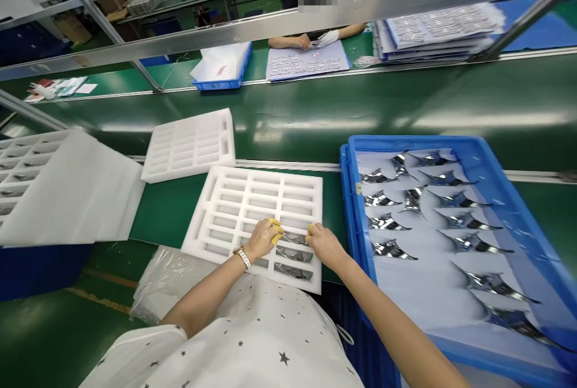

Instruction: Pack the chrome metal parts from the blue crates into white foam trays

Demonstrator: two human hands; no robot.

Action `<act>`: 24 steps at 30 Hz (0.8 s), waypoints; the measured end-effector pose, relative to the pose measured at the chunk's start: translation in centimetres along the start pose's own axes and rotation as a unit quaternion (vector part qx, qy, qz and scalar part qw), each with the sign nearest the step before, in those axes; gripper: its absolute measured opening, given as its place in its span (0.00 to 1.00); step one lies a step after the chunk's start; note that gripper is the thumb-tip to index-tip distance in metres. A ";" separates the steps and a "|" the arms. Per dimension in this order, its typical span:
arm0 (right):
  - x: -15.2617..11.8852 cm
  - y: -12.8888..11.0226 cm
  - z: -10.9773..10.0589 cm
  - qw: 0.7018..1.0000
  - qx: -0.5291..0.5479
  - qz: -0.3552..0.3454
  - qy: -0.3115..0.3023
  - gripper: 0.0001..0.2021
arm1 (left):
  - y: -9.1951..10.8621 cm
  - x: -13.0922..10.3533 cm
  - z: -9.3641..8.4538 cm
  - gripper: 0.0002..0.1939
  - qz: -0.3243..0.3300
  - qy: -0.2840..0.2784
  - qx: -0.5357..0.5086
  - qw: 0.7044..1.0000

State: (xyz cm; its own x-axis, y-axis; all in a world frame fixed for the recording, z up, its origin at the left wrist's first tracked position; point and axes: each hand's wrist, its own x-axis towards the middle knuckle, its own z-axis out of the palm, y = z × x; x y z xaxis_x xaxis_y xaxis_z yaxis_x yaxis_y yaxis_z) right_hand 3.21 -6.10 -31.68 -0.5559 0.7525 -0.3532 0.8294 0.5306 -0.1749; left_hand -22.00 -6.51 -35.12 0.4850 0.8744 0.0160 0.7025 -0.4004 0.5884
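A white foam tray (218, 207) with rows of slots lies before me. Between my hands a shiny curved metal part (295, 238) sits in a slot of its right column. My left hand (265, 237), in yellow finger covers, pinches the part's left end. At the opposite end my right hand (321, 242) has its fingers closed, also with yellow covers. Two similar metal parts (294, 254) fill the slots just below. To the right, a blue plastic bin (417, 142) holds many more of these parts, laid on white paper.
Another slotted foam tray (192, 144) lies behind mine. Foam trays with parts and a white foam sheet (76, 189) stand at left. A metal rail (252, 28) crosses above the green bench. Beyond it, a co-worker's hands (315, 40) are over a sheet of small pieces.
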 end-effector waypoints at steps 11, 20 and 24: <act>-8.3 2.2 -1.2 0.982 0.013 0.156 0.105 0.15 | 1.4 2.5 -2.2 0.10 -0.027 -0.002 -0.018 0.999; -17.4 13.7 4.1 0.963 -0.068 0.229 0.126 0.17 | 20.0 16.7 0.9 0.09 0.223 -0.125 0.150 0.955; -16.0 13.8 3.8 0.963 -0.010 0.179 0.200 0.12 | 26.0 20.3 3.5 0.12 0.196 -0.196 0.249 0.928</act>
State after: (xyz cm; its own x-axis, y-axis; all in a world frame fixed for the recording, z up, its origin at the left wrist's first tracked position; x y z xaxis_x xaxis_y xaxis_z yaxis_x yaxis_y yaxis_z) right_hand 23.79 -12.25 -31.89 -0.2154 0.9765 -0.0048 0.9728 0.2142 -0.0877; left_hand 7.93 -0.12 -22.39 0.8378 0.5071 -0.2022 0.5383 -0.8290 0.1516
